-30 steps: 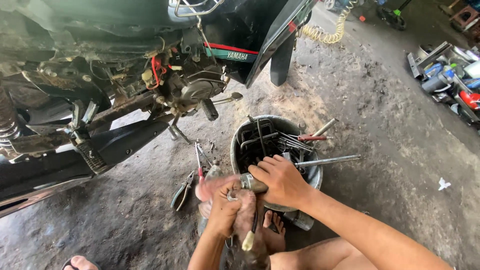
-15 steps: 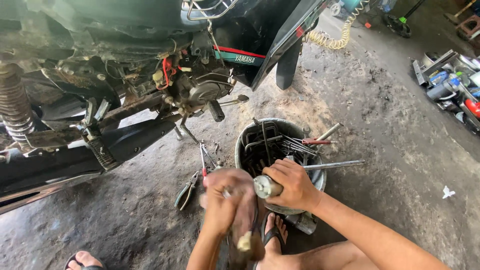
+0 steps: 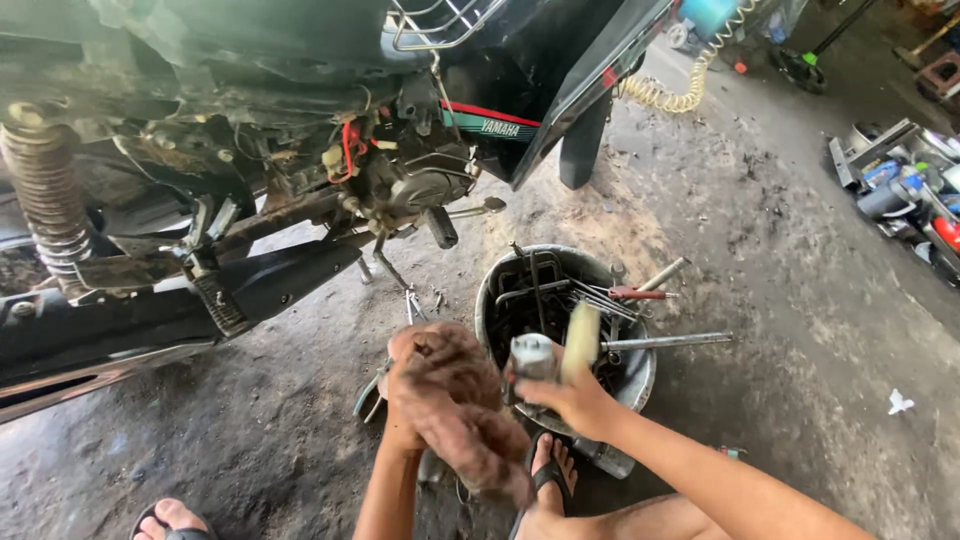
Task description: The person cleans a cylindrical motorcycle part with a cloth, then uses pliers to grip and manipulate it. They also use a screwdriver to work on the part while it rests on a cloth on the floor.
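Note:
My left hand (image 3: 425, 375) is closed around a dirty brown rag (image 3: 470, 420) that hangs down below it. Beside it, my right hand (image 3: 570, 395) grips a small silver cylindrical metal part (image 3: 531, 356) and a pale wooden handle (image 3: 580, 340) that sticks up. Both hands hover in front of a round metal bucket (image 3: 640, 375) filled with several wrenches and rods. Above them stands a black motorcycle with its engine (image 3: 410, 185) exposed.
Pliers (image 3: 368, 395) lie on the concrete left of my hands. My sandalled foot (image 3: 548, 480) is below the bucket, another foot (image 3: 170, 520) at the lower left. A coiled yellow air hose (image 3: 675, 90) and a box of bottles (image 3: 900, 190) lie to the right.
The view tilted and the hands rose slightly. My left hand drew the rag away from the silver part, and the wooden handle now stands up in my right hand.

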